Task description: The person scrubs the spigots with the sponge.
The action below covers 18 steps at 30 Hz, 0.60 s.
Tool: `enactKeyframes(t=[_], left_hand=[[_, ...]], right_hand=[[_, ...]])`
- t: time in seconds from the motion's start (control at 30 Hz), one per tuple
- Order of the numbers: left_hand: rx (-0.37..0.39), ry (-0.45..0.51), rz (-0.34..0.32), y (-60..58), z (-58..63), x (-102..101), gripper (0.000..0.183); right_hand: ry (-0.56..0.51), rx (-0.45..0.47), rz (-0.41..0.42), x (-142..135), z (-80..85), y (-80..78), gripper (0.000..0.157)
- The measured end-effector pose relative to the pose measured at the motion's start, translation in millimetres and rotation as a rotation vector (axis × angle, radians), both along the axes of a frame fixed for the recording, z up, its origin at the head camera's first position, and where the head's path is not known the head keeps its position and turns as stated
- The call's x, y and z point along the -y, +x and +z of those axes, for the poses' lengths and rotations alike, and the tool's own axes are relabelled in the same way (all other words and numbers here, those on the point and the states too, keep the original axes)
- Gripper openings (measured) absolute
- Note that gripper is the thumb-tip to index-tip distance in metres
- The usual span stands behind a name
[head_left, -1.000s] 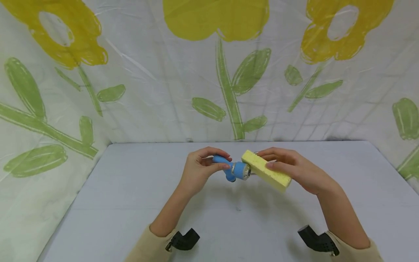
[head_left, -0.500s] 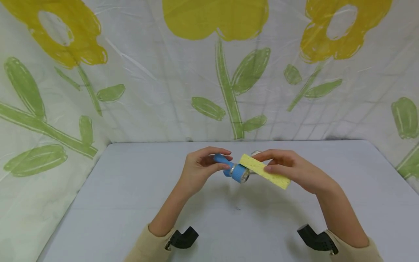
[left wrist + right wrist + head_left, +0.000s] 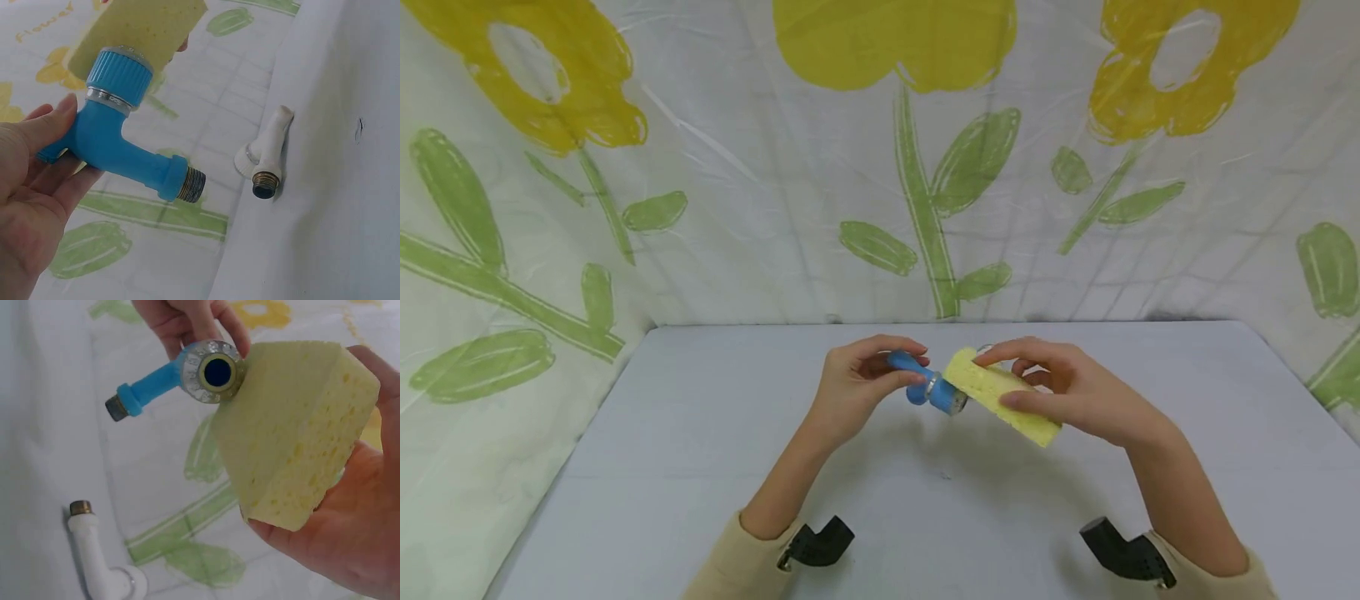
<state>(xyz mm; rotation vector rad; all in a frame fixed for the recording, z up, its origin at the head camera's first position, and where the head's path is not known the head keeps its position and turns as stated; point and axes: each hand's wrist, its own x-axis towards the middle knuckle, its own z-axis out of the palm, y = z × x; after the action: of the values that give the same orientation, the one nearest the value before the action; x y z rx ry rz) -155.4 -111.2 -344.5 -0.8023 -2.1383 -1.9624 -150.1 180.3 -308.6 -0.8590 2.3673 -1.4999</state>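
Note:
My left hand point(image 3: 857, 387) holds a blue faucet point(image 3: 128, 144) by its spout end, thumb on one side and fingers on the other. The faucet has a ribbed blue handle, a silvery collar and a brass threaded inlet that sticks out free. In my right hand point(image 3: 1067, 387) is a thick yellow sponge point(image 3: 281, 425), pinched between thumb and fingers. One end of the sponge lies against the faucet's handle, as the right wrist view shows. Both things are held above the table.
A white faucet point(image 3: 265, 150) with a brass thread lies on the white table point(image 3: 700, 467) behind the sponge, mostly hidden in the head view. A sheet with painted flowers point(image 3: 737, 208) hangs at the table's back and sides.
The sponge has tilted and shifted slightly left over the faucet's handle, and my right fingers have moved along it. The faucet has turned a little, its handle end dipping toward me.

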Motion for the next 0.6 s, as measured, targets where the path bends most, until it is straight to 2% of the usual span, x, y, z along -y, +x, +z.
enactKeyframes(t=[0.1, 0.2, 0.33, 0.5, 0.6], left_hand=[[-0.013, 0.004, 0.005, -0.3, -1.4, -0.3, 0.025], [-0.014, 0.004, 0.010, -0.2, -1.8, -0.3, 0.025], [-0.008, 0.002, 0.017, -0.5, -2.6, -1.1, 0.026], [-0.022, -0.021, 0.035, 0.1, -2.6, -2.3, 0.026], [-0.023, -0.024, 0.041, 0.8, -1.8, -1.9, 0.024]], right_hand=[[0.076, -0.129, -0.085, 4.7, 0.6, 4.6, 0.038], [0.138, -0.174, -0.148, 9.3, 2.4, 9.2, 0.040], [0.170, -0.220, -0.144, 12.8, 5.8, 14.6, 0.039], [0.212, -0.350, -0.155, 16.5, 6.7, 16.9, 0.039], [0.226, -0.391, -0.154, 18.3, 6.3, 18.1, 0.042]])
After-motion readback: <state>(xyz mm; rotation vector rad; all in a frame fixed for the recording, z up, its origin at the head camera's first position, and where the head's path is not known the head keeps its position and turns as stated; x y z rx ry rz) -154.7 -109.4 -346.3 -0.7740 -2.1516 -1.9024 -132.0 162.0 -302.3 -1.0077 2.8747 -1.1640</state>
